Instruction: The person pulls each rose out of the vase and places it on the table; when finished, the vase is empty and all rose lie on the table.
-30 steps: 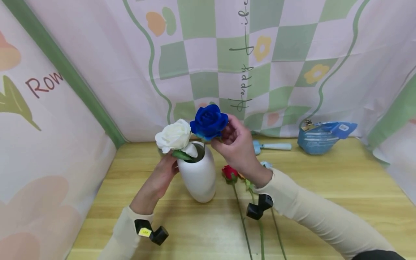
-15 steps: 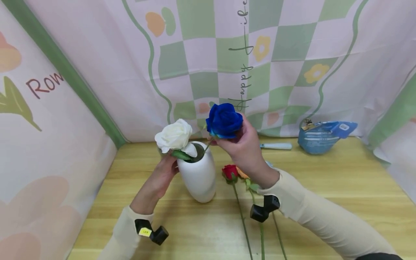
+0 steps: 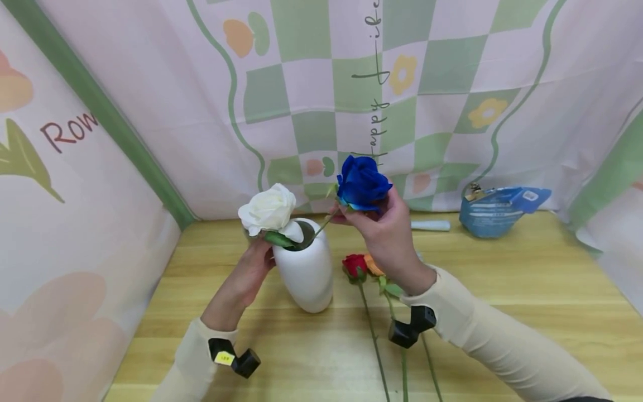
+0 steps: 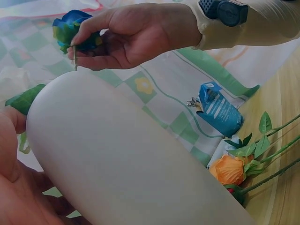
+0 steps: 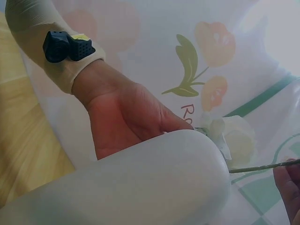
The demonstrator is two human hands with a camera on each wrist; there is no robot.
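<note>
A white vase (image 3: 305, 276) stands on the table, a white rose (image 3: 268, 209) leaning out over its left rim. My left hand (image 3: 253, 271) grips the vase's left side near the top; in the left wrist view its thumb lies by the rim and its fingers go behind. My right hand (image 3: 389, 237) pinches the stem of a blue rose (image 3: 363, 184) just below the bloom, up and right of the vase mouth. That stem (image 5: 258, 168) slants down into the vase; its lower end is hidden inside.
Right of the vase lie a red rose (image 3: 355, 266), an orange rose (image 4: 228, 168) and another stem, their ends toward me. A blue bag (image 3: 494, 215) with a clip stands at the back right. Beside it lies a light blue handle (image 3: 431, 225). A printed curtain (image 3: 311, 84) hangs behind.
My right hand has moved to the right with the blue rose, so its stem leans more to the right and more of it shows. The left hand and vase have stayed put.
</note>
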